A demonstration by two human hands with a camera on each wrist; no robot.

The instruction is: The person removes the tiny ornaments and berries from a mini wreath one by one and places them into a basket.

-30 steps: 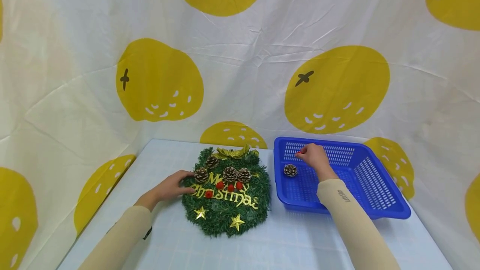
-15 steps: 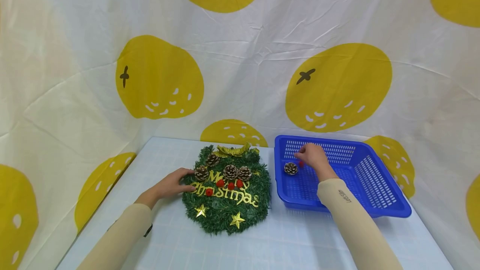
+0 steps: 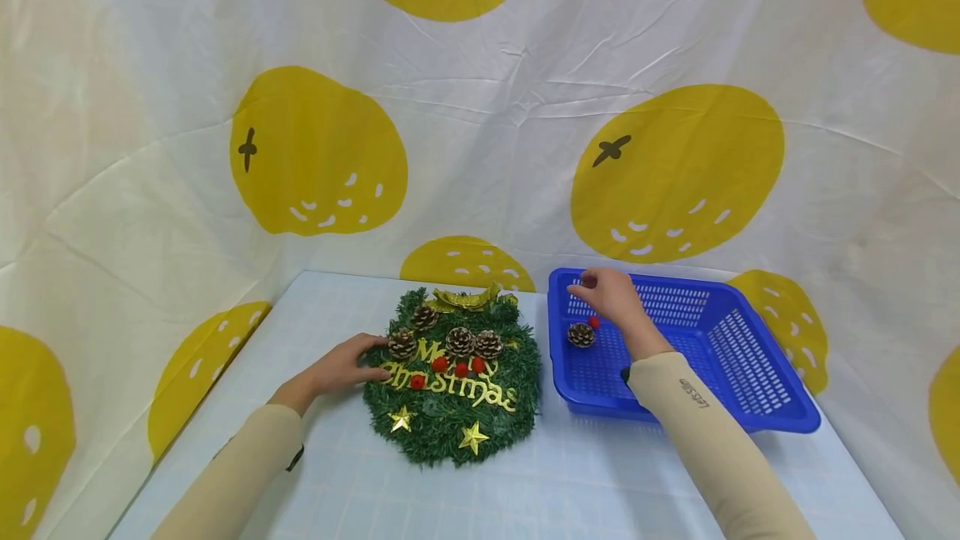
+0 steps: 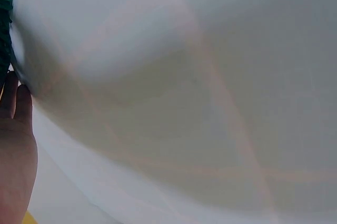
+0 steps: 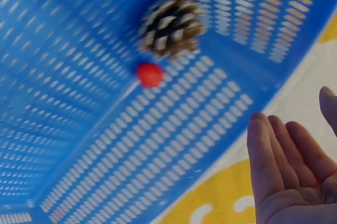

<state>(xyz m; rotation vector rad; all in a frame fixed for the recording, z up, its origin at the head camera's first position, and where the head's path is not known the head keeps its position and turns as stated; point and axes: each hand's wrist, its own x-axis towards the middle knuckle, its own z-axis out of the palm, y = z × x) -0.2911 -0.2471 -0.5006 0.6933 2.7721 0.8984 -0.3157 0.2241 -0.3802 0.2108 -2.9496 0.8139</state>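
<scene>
A green Christmas wreath lies on the table, bearing gold lettering, two gold stars, several pine cones and several red balls. My left hand rests at its left edge, fingers extended and thumb apart. Only part of that hand shows in the left wrist view. Above the back left of a blue basket is my right hand, holding nothing. The right wrist view shows this hand with fairly straight fingers and the thumb apart. Inside the basket, a pine cone sits beside a red ball.
The basket stands right of the wreath on a pale blue checked tablecloth. Behind and at the sides hangs a white cloth with large yellow fruit prints. A gold bow tops the wreath.
My right hand has let go of the red ball, which now lies by the pine cone in the basket. The hand has moved up and left. My left hand stays at the wreath.
</scene>
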